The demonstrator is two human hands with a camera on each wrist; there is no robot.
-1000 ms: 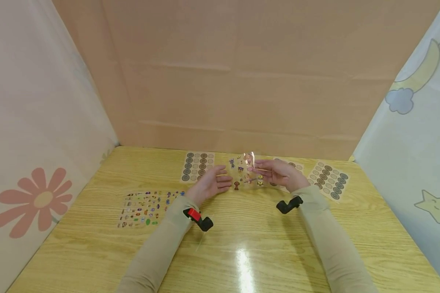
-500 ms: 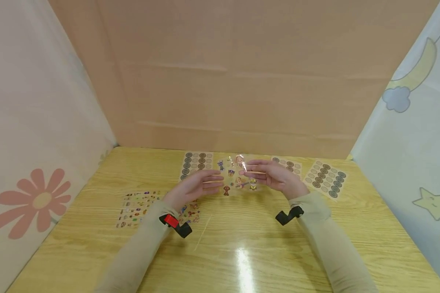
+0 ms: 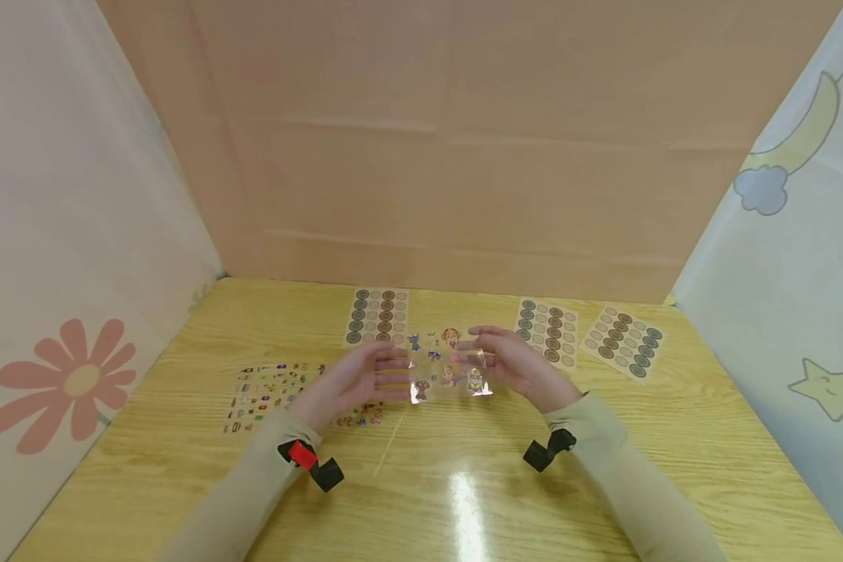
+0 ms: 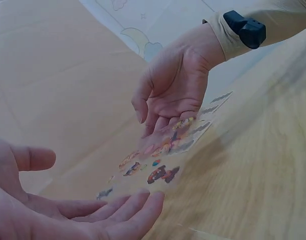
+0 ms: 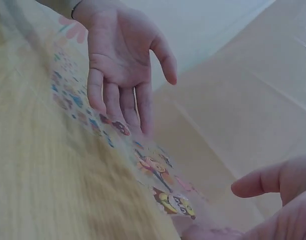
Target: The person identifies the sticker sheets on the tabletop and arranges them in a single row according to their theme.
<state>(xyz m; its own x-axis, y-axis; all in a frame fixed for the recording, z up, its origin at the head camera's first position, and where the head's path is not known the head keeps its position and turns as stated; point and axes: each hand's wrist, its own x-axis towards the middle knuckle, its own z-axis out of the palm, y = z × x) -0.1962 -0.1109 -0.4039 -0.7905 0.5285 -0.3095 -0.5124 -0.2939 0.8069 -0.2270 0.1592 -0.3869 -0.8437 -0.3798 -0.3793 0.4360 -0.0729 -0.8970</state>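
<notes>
A clear sticker sheet [image 3: 441, 375] with several cartoon dogs hangs between my two hands, above the table. My left hand [image 3: 347, 384] is at its left side, fingers straight under the sheet's edge, as the left wrist view shows. Opposite it, my right hand [image 3: 520, 368] has its extended fingers beneath the right side. Both thumbs stand raised, away from the sheet [image 4: 153, 162]. In the right wrist view, the left hand [image 5: 122, 55] faces palm up with its fingertips at the sheet's far edge.
Along the back lie a left card of round stickers [image 3: 379, 312], a middle card [image 3: 549, 332] and a right card [image 3: 625, 343]. A clear sheet of tiny pictures [image 3: 263, 394] lies left, partly behind my left arm. A brown paper wall [image 3: 449, 156] rises behind.
The clear sheet with dogs has come toward me and slightly left. My left hand has moved left and closer, my right hand a little closer too.
</notes>
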